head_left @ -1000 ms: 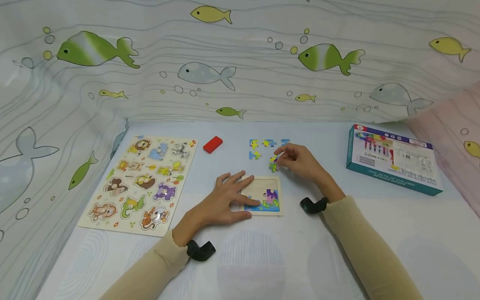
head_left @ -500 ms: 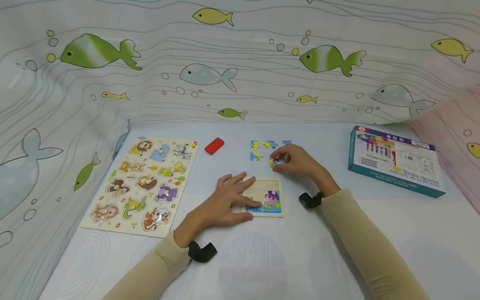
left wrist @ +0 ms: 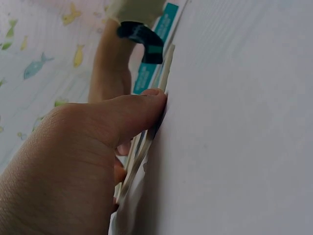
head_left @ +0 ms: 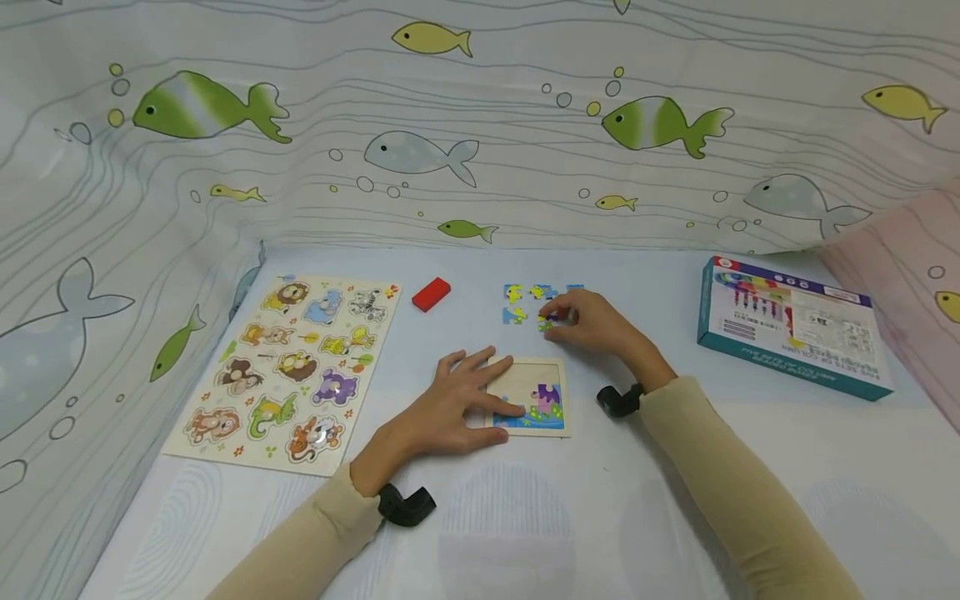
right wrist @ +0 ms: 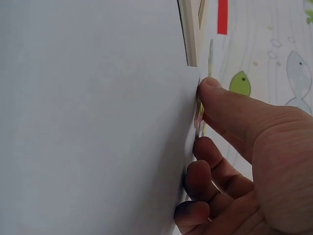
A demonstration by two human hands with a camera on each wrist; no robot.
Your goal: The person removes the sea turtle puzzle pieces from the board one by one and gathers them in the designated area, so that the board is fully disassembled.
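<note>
My left hand [head_left: 457, 406] lies with spread fingers over the left side of a small wooden puzzle tray [head_left: 567, 400]. Its thumb rests at the tray's near edge, seen side-on in the left wrist view. Joined purple, green and blue pieces [head_left: 547, 404] fill the tray's lower part; some are under my fingers. Beyond the tray, my right hand [head_left: 596, 323] pinches a green, yellow and purple puzzle piece [head_left: 546, 325] between thumb and fingers, low at the tabletop. Loose yellow-and-blue puzzle pieces [head_left: 514, 315] lie just left of it and behind it, one partly hidden by the hand.
A large animal peg-puzzle board [head_left: 300, 354] lies at the left. A red block [head_left: 431, 294] sits behind, between that board and the loose pieces. At the right stands a flat teal-edged box [head_left: 795, 329]. Fish-printed cloth [head_left: 525, 183] rises behind the table.
My right hand has shifted slightly left and lower around the puzzle piece, covering more of it. The left hand stays on the tray. The head view has tilted slightly.
</note>
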